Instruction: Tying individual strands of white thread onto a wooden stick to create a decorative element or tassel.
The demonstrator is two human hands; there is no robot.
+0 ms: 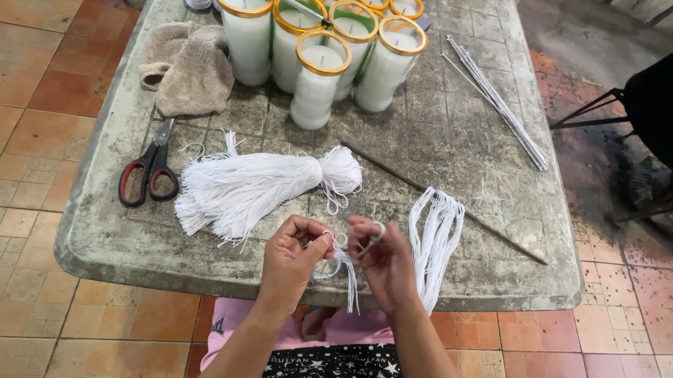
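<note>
Both my hands work at the near edge of a worn grey table (457, 141). My left hand (293, 256) and my right hand (385, 259) pinch a few white strings (346, 275) between them; the loose ends hang down past the table edge. A large tied bundle of white string (254, 188) lies just beyond my left hand. A smaller loose bunch of cut strings (436, 230) lies to the right of my right hand and drapes over the edge.
Several white candles in gold-rimmed glass jars (322, 62) stand at the back. Red-and-black scissors (149, 171) lie at the left, below a beige cloth (188, 68). Thin metal rods (496, 101) lie at the right; a long dark stick (440, 200) crosses the middle.
</note>
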